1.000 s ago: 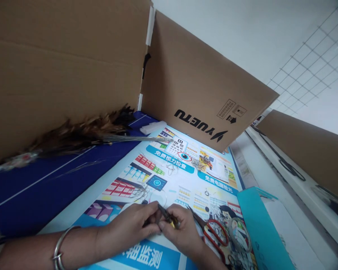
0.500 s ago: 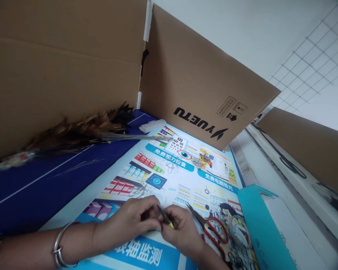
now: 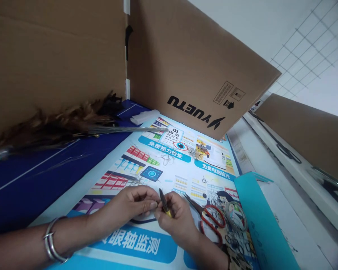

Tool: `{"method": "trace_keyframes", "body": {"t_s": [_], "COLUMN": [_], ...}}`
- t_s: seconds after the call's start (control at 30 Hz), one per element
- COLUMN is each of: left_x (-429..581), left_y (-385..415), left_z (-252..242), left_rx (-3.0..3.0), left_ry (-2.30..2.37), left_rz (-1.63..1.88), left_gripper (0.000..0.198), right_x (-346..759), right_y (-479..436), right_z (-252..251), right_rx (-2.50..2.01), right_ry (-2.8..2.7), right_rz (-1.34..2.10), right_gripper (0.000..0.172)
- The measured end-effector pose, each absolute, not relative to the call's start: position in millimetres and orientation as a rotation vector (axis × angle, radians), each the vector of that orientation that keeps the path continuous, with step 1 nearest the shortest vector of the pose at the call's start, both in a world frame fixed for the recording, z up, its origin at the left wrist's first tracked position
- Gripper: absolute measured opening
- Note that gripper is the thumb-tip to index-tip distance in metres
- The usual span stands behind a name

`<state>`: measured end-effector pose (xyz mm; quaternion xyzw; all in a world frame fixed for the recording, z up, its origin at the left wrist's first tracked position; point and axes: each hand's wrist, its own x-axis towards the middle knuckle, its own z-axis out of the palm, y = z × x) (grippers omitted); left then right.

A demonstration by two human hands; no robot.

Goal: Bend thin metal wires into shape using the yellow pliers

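My right hand is closed round a small pointed tool with a dark tip and a yellow part; the tip points up and away from me. Close beside it, my left hand pinches thumb against fingers, its fingertips almost touching the right ones. What it grips is too small to make out. A silver bangle circles the left wrist. Just right of my right hand lie red-handled scissors, blades toward the far side. Next to them rests a coil of pale wire, among a clutter of small rings and loops.
A printed poster covers the table, with thin wire bits on it. Brown feathers and long thin wires lie left. Tall cardboard panels stand behind. A teal folder is at right, and a white case sits at the back.
The camera view has shifted slightly, so the scene sits higher and further left. The tool in my right hand now stands more upright, and its tip is clear of my left fingers.
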<state>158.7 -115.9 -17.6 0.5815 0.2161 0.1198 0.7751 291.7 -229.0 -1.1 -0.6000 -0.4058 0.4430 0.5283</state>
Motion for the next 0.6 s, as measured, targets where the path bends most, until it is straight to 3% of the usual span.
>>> {"method": "trace_keyframes", "body": {"t_s": [0.43, 0.5, 0.6], "left_x": [157.2, 156.1, 155.4], "left_y": [-120.5, -115.5, -104.5], "left_z": [-19.4, -13.3, -6.8], "left_rx": [1.277, 1.317, 1.356], "left_ry": [0.535, 0.553, 0.593], "left_rz": [0.333, 0.372, 0.422], "left_gripper": [0.025, 0.025, 0.028], "right_x": [293.1, 296.8, 305.4], "right_y": [-230.2, -231.5, -232.5], "right_z": [-3.3, -5.5, -9.5], "right_rx": [-1.415, -1.516, -1.704], "right_ry": [-0.98, -1.116, -1.428], "right_rz": [1.063, 0.92, 0.406], "right_gripper": [0.019, 0.016, 0.012]}}
